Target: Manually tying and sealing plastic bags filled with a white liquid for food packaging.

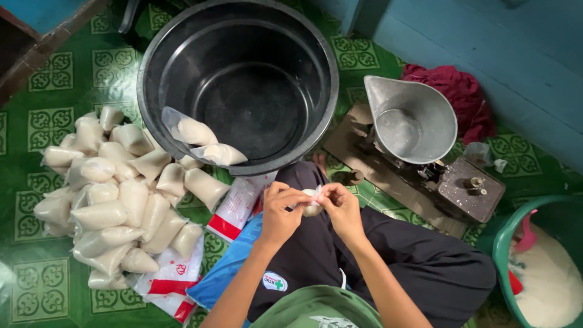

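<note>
Left hand & right hand, both pinched shut on our small clear plastic bag of white grains; soft, light, slippery — we'd grip its neck. Big black plastic tub at 12 o'clock.

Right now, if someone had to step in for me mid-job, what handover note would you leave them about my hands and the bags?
Left hand and right hand: both pinch the top of one small clear plastic bag of white grain, held over the lap.
Done: a heap of filled bags lies on the green patterned floor to the left; two more rest on the rim of the big black tub, which looks empty.
Left: the bag in hand looks not yet closed. More white grain sits in the green basin at right, beside the metal pan scale.
</note>
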